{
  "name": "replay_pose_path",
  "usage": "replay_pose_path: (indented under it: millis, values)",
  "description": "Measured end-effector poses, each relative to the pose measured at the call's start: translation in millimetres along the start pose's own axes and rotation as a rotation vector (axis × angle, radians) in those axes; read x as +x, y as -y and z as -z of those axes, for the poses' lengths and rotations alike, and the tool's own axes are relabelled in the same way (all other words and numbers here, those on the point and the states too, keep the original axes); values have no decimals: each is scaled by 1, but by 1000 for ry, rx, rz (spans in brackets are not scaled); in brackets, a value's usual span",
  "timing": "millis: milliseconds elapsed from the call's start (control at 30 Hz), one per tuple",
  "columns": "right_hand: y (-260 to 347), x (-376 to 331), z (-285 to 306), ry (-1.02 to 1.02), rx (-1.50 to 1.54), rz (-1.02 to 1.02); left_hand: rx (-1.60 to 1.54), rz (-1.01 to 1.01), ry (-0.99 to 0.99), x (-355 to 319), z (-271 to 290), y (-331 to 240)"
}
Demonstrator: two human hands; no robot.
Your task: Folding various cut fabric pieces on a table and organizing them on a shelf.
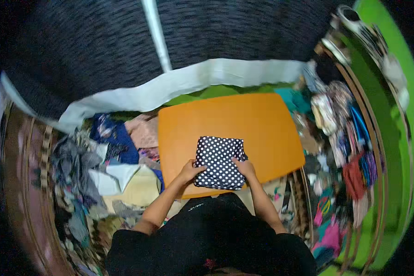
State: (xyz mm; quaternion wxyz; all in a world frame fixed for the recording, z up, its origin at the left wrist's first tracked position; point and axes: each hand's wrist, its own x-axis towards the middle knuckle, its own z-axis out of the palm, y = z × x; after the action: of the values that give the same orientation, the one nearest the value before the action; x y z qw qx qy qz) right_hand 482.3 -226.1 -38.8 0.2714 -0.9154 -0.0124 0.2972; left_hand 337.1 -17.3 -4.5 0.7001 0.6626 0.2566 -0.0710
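Observation:
A black cloth with white polka dots [219,158], folded into a rough square, is at the near middle of the orange table [193,117]. At its left edge, my left hand [191,170] grips the fabric, thumb on top and the other fingers mostly hidden. My right hand [245,168] holds the opposite edge in the same way, its thumb lying over the dots. Whether the cloth rests fully on the tabletop or is lifted slightly, I cannot tell.
Heaped clothes lie left of the table, among them a dark blue garment [117,140], a pink cloth [144,132] and a cream cloth [140,186]. More clothes, including a red one [355,177], are piled along the right. A white cloth strip [193,82] runs behind the table.

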Motion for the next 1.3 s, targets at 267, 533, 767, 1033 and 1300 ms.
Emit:
replay_pose_path:
  millis: [267, 533, 767, 1033, 1300]
  values:
    - [-111, -97, -44, 25, 1392, -58, -106, 331, 731, 44, -49, -6]
    - [-158, -204, -50, -218, 1757, -70, 155, 530, 1025, 28, -121, -30]
    - [-260, -277, -9, -560, 1733, -60, 305, 565, 1227, 7, -283, 17]
    - [-391, -346, 73, -1012, 1628, 22, 212, 637, 1498, -56, -459, 7]
    - [-464, -345, 247, -1073, 1536, 143, 120, 77, 1476, -64, -598, -64]
